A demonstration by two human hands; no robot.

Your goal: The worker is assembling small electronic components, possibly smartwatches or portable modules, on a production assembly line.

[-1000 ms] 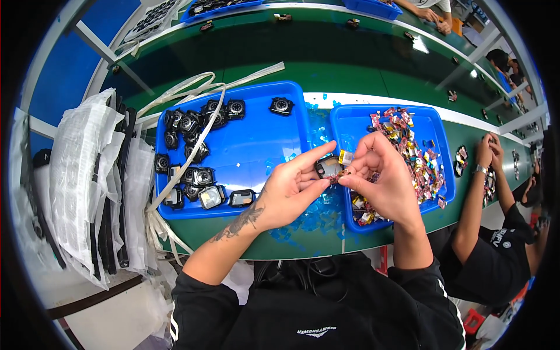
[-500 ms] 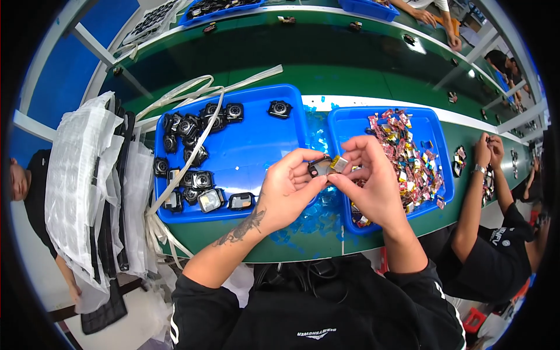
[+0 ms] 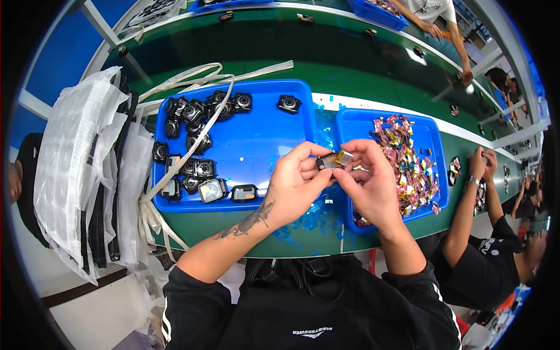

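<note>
Between the two trays, my left hand [image 3: 296,181] is closed around a small black watch case [image 3: 324,163], its open side showing. My right hand [image 3: 373,184] pinches a small battery [image 3: 344,157] with silver and yellow faces, held right against the case. Fingers cover parts of both pieces, so whether a wire joins them cannot be made out. To the left, a blue tray [image 3: 268,131] contains several black watch cases [image 3: 201,168], some face down. On the right, another blue tray [image 3: 344,125] holds a heap of small batteries with reddish boards [image 3: 408,163].
Blue film scraps [image 3: 309,221] litter the green bench [image 3: 245,240] between the trays. A pale strap [image 3: 189,160] lies across the left tray. Stacked wrapped trays [image 3: 79,175] stand at far left. Beyond runs a green conveyor [image 3: 262,46] carrying parts. A co-worker's hands [image 3: 482,163] work at right.
The view has shifted slightly. Both hands stay together, and the battery sits a little higher and more tilted beside the watch case.
</note>
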